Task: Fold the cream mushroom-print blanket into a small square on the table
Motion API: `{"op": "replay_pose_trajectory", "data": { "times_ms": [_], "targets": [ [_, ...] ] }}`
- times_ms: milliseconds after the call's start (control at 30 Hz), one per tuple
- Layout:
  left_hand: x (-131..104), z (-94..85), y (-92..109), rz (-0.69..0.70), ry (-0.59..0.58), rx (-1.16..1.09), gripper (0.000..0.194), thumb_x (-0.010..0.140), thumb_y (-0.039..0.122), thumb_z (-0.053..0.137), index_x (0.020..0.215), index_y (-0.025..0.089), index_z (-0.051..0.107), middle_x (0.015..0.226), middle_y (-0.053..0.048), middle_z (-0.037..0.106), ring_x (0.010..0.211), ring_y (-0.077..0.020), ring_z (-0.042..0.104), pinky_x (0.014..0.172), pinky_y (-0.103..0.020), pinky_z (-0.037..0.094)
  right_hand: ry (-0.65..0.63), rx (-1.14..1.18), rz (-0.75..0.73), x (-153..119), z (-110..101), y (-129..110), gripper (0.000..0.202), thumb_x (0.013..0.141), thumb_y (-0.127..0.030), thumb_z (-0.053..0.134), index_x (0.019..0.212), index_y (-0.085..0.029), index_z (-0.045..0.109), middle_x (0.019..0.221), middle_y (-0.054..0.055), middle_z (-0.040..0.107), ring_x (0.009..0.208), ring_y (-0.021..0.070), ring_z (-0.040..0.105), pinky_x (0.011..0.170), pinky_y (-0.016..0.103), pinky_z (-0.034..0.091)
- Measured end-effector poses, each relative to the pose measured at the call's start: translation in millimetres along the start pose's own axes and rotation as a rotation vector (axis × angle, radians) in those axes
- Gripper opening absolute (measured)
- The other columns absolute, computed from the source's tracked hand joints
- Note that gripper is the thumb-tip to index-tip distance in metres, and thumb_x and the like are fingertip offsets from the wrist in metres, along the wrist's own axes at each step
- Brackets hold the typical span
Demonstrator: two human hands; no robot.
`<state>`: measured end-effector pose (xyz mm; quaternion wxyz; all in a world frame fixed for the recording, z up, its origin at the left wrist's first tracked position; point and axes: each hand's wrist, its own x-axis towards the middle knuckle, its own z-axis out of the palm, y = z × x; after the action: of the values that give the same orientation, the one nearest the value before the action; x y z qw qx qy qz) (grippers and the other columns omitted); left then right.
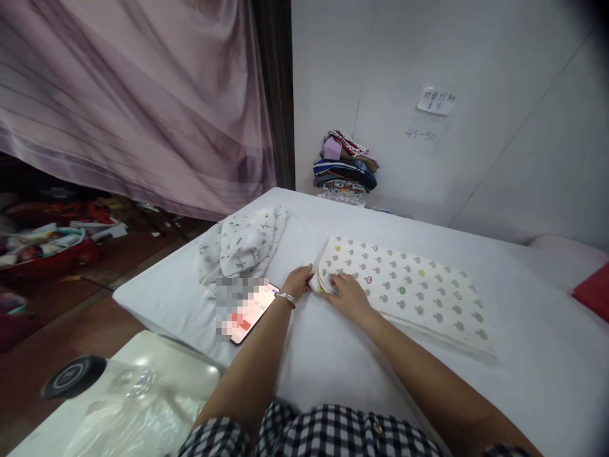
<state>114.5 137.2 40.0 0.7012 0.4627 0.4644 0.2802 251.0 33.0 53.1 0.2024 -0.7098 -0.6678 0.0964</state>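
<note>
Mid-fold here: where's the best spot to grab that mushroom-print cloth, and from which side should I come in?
Probably the near-left short end of the mushroom-print cloth, coming in from the left. It lies flat and folded on the white bed, and its layered edges are exposed there, where the left hand and right hand already pinch them.

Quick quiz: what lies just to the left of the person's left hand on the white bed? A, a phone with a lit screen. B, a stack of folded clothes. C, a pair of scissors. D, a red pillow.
A: a phone with a lit screen lies beside the left hand, whose wrist wears a bracelet.
</note>
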Motion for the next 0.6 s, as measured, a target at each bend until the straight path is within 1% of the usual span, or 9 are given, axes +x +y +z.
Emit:
{"op": "replay_pose_trajectory", "data": {
  "times_ms": [100, 167, 233, 300, 367, 433, 500, 600],
  "targets": [
    [2.6, -1.7, -4.2, 0.008, 0.007, 0.008, 0.036, 0.074, 0.044, 0.060, 0.096, 0.014, 0.058, 0.086, -0.007, 0.066, 0.075, -0.0147, 0.061, 0.068, -0.026, 0.050, 0.001, 0.075, 0.009, 6.6, 6.7, -3.6, 0.032, 0.082, -0.035, 0.049, 0.108, -0.020, 0.059, 0.101, 0.007, 0.060, 0.097, 0.0201, 0.052, 0.083, 0.028, 0.038],
    [6.9, -1.8, -7.9, 0.010, 0.026, 0.022, 0.037, 0.073, 0.041, 0.062, 0.100, 0.015, 0.057, 0.090, -0.007, 0.065, 0.077, -0.0151, 0.061, 0.066, -0.026, 0.050, 0.037, 0.217, 0.049, 10.6, 10.5, 0.8, 0.028, 0.083, -0.030, 0.044, 0.101, -0.020, 0.063, 0.096, 0.005, 0.062, 0.090, 0.0182, 0.055, 0.081, 0.027, 0.039],
    [11.5, -1.2, -12.0, 0.011, 0.047, 0.043, 0.042, 0.070, 0.038, 0.065, 0.104, 0.015, 0.056, 0.093, -0.008, 0.065, 0.079, -0.0160, 0.061, 0.065, -0.026, 0.050, 0.115, 0.440, 0.182, 13.4, 13.3, 8.5, 0.027, 0.081, -0.031, 0.044, 0.095, -0.020, 0.065, 0.089, 0.003, 0.065, 0.083, 0.0176, 0.057, 0.078, 0.028, 0.042],
    [15.2, 0.2, -16.0, 0.016, 0.059, 0.067, 0.047, 0.067, 0.034, 0.069, 0.107, 0.014, 0.055, 0.095, -0.009, 0.065, 0.079, -0.0162, 0.062, 0.064, -0.025, 0.049, 0.199, 0.702, 0.336, 14.2, 14.6, 16.0, 0.028, 0.078, -0.036, 0.048, 0.091, -0.019, 0.066, 0.083, 0.001, 0.067, 0.078, 0.0183, 0.058, 0.074, 0.028, 0.044],
    [17.2, 2.5, -19.2, 0.030, 0.063, 0.090, 0.046, 0.066, 0.031, 0.070, 0.107, 0.014, 0.056, 0.099, -0.010, 0.064, 0.080, -0.0160, 0.062, 0.064, -0.025, 0.049, 0.240, 0.916, 0.428, 13.1, 14.8, 20.9, 0.030, 0.073, -0.040, 0.053, 0.090, -0.018, 0.067, 0.079, 0.000, 0.068, 0.075, 0.0186, 0.059, 0.070, 0.029, 0.045],
    [17.2, 5.4, -21.2, 0.051, 0.070, 0.114, 0.042, 0.067, 0.028, 0.069, 0.106, 0.015, 0.057, 0.102, -0.010, 0.063, 0.082, -0.0165, 0.062, 0.065, -0.025, 0.049, 0.265, 1.045, 0.459, 11.0, 14.8, 23.0, 0.030, 0.069, -0.041, 0.059, 0.087, -0.018, 0.067, 0.076, 0.000, 0.068, 0.073, 0.0183, 0.060, 0.069, 0.028, 0.046],
    [14.8, 8.8, -22.0, 0.082, 0.077, 0.138, 0.037, 0.067, 0.025, 0.067, 0.102, 0.015, 0.059, 0.101, -0.010, 0.063, 0.085, -0.0175, 0.060, 0.069, -0.027, 0.048, 0.283, 1.127, 0.470, 9.1, 15.7, 23.7, 0.030, 0.066, -0.041, 0.063, 0.086, -0.019, 0.067, 0.074, 0.000, 0.068, 0.073, 0.0186, 0.061, 0.067, 0.027, 0.046],
    [7.5, 14.3, -22.0, 0.232, 0.095, 0.283, 0.030, 0.067, 0.022, 0.066, 0.096, 0.017, 0.061, 0.098, -0.008, 0.063, 0.090, -0.0182, 0.058, 0.078, -0.029, 0.045, 0.297, 1.225, 0.503, 7.7, 18.5, 25.5, 0.031, 0.064, -0.040, 0.066, 0.086, -0.019, 0.066, 0.071, 0.000, 0.068, 0.071, 0.0187, 0.062, 0.063, 0.027, 0.047]
  ]
}}
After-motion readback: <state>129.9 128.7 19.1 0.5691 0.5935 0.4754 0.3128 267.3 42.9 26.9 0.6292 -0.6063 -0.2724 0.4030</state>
